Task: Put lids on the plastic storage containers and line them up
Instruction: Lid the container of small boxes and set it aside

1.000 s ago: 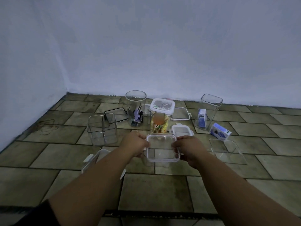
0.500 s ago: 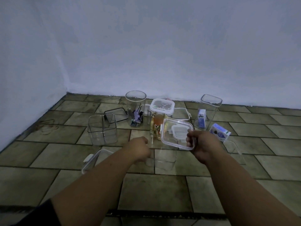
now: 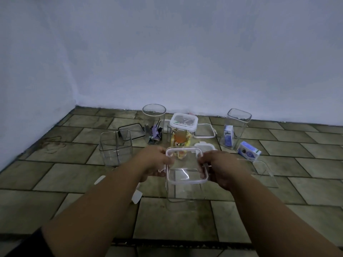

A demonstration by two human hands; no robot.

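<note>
A clear square container (image 3: 185, 193) stands on the tiled floor in front of me. A clear square lid (image 3: 185, 166) lies on its top. My left hand (image 3: 154, 160) grips the lid's left edge and my right hand (image 3: 220, 167) grips its right edge. Behind it stands a lidded container (image 3: 183, 130) with colourful contents. Open containers stand around: a round one (image 3: 154, 123) holding clips, a square one (image 3: 116, 147) at left, a tall one (image 3: 234, 128) at right with a small box inside.
Loose lids lie on the floor: a dark-rimmed one (image 3: 132, 133), a clear one (image 3: 205, 133), a white one (image 3: 205, 146), another clear one (image 3: 263, 173) at right. A blue-white box (image 3: 248, 152) lies near the tall container. Walls close the back and left.
Half a second ago my right hand alone held the lid tilted, up and to the right. Now the lid lies flat on the container with both hands on its edges.
</note>
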